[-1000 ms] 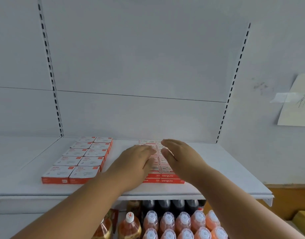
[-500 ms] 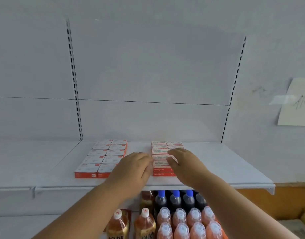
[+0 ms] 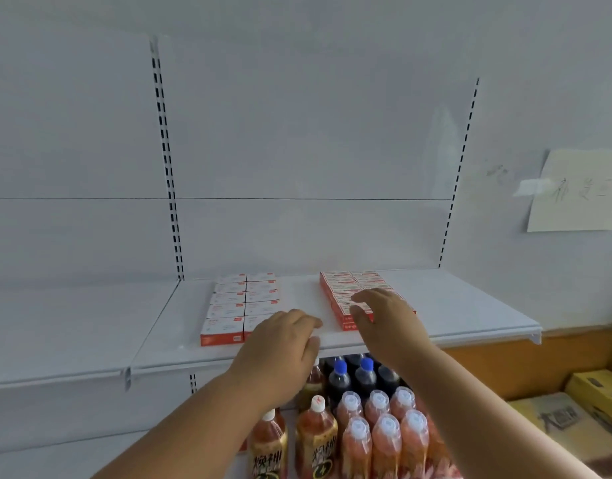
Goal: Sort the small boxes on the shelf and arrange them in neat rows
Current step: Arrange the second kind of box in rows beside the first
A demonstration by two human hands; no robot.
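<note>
Fingers of the right hand point(image 3: 384, 316) held loose and a little spread, reaching over the front of the red boxes point(image 3: 353, 292). Cannot tell if the tips touch the tops or just hang above them. Pinching nothing, by the look of it.

Fingers of the left hand point(image 3: 280, 344) bent softly down, close together, holding nothing. Parked over the bare strip of shelf point(image 3: 470, 305) between the two groups of boxes, near the front edge.

Two groups up there. White boxes point(image 3: 240, 304) at 10 o'clock from the left hand, two across and five deep, lined up well. Red boxes at 12 o'clock from the right hand, also two across, running toward the back wall. Front of that group partly hidden by the right hand, so hard to say how straight it is.

Looks like the tidy-up step: rows mostly made, just squaring the red group. Probably close to done.

Next, likely: flat palms on both sides of the red group, left one sliding over toward 2 o'clock, then a soft squeeze to close gaps. Then a gentle push on the front faces to make one straight line. Needs a light touch, since small boxes slide and tip easily.

Below the shelf, at 6 o'clock, bottles point(image 3: 377, 426) packed tight in rows.
</note>
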